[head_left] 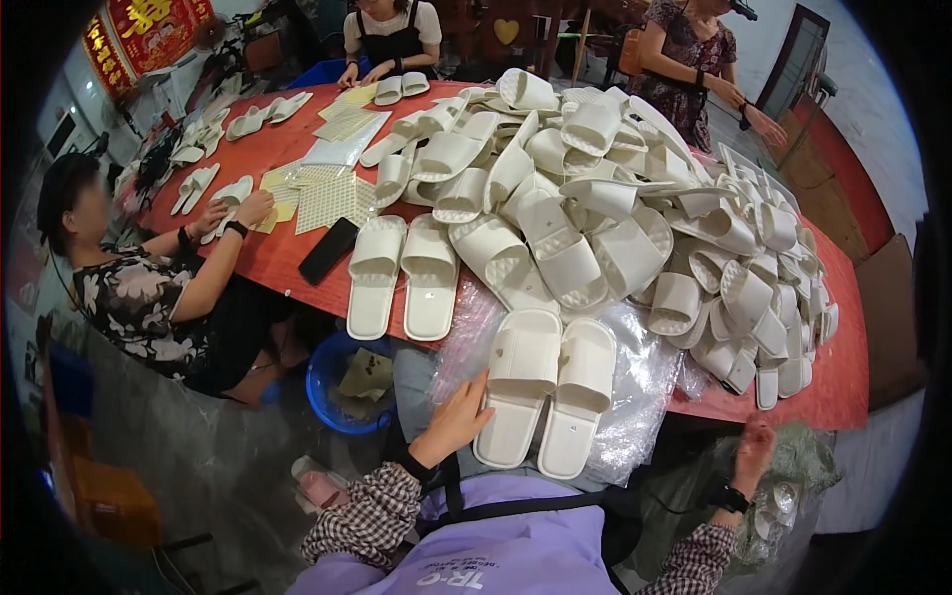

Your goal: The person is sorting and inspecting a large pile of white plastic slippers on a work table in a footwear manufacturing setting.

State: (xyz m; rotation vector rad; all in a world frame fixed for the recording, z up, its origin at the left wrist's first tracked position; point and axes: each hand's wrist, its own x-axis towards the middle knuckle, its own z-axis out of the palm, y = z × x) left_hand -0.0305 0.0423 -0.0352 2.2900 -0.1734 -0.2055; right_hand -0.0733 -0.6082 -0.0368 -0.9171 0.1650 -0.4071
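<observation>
Left hand (454, 420) spread, fingertips touching near pair of white foam slippers (545, 389) on clear plastic sheet (635, 397); right hand (754, 446) at red surface (838, 382) edge, grip unclear.

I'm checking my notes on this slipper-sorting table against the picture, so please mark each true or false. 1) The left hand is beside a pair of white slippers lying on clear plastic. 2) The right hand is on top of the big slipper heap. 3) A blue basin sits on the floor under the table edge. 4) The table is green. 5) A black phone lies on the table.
1) True: the left hand is at the pair of white slippers on the clear plastic.
2) False: the right hand is low, off the table, at a plastic bag, away from the heap.
3) True: blue basin.
4) False: it is red.
5) True: phone.
</observation>
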